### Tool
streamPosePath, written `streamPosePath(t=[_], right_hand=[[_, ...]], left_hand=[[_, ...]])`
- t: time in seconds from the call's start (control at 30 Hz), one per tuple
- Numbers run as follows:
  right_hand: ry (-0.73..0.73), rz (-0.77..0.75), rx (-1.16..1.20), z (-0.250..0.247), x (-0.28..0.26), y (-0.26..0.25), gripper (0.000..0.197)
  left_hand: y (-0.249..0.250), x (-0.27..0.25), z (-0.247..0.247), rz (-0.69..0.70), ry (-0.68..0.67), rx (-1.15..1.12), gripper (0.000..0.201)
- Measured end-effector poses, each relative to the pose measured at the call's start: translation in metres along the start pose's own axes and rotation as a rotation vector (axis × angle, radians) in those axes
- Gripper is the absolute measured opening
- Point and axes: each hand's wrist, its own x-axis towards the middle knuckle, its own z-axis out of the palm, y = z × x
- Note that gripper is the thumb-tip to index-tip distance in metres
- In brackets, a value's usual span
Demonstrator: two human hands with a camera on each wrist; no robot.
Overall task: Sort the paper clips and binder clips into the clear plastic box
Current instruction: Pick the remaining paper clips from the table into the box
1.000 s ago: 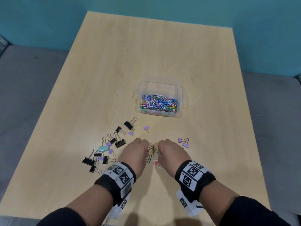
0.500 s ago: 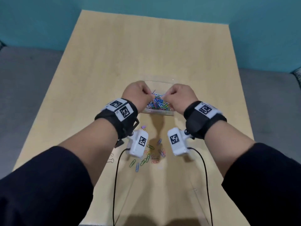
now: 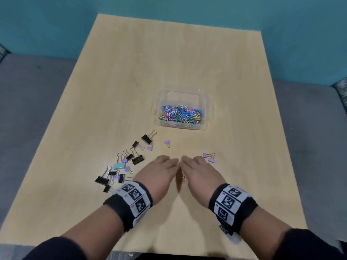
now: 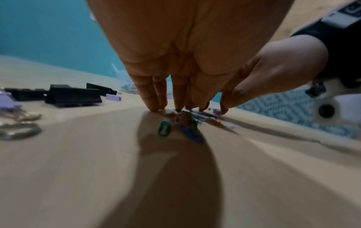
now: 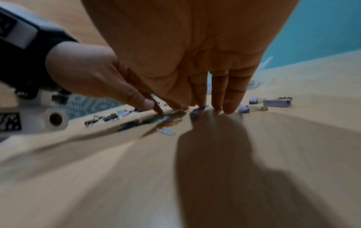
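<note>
Now both hands (image 3: 163,172) (image 3: 198,173) — fingers straight — press loose paper clips (image 4: 183,123) beneath their fingertips.

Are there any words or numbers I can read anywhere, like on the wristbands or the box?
No readable words or numbers anywhere.
Left wristband: only black-and-white square code patterns; tiny marks beside them too small to read.
Right wristband: the same square patterns, tiny marks unreadable.
Clear plastic box: no label visible.
Binder clips: no print visible.
White camera housing: a code patch beside it, too blurred to read.
</note>
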Motion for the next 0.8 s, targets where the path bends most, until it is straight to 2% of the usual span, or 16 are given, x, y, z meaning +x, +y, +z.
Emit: streamPosePath(t=[0.1,0.17,0.23,0.3,0.33,0.43,0.57,0.73,0.8], right_hand=[[-0.005,-0.061,-0.081,0.009,-0.013,-0.002,0.051],[0.028,-0.075,-0.001,0.009,-0.024,-0.004,0.051],[0.068,0.039,0.164,0.009,-0.036,-0.001,0.050],[0.074,0.215,0.294,0.012,-0.046,0.003,0.054],[0.063,0.264,0.331,0.014,-0.048,0.002,0.058],[0.059,0.297,0.370,0.021,-0.039,-0.013,0.064],[0.106,0.320,0.321,0.025,-0.015,-0.030,0.042],[0.115,0.282,0.302,0.023,0.000,-0.029,0.016],[0.109,0.259,0.280,0.020,0.004,-0.028,0.013]], left_hand=[[0.000,-0.014,0.002,0.041,0.020,0.020,0.045],[0.000,-0.028,-0.004,-0.024,0.052,-0.061,0.033],[-0.003,-0.043,-0.008,-0.256,0.071,-0.238,0.034],[-0.005,-0.055,-0.008,-0.496,0.054,-0.413,0.048],[-0.003,-0.057,-0.006,-0.549,0.033,-0.459,0.055],[0.010,-0.050,0.000,-0.526,0.003,-0.438,0.061],[0.020,-0.027,0.008,-0.500,0.004,-0.362,0.054],[0.020,-0.009,0.008,-0.488,0.028,-0.326,0.030],[0.019,-0.006,0.007,-0.479,0.040,-0.308,0.017]])
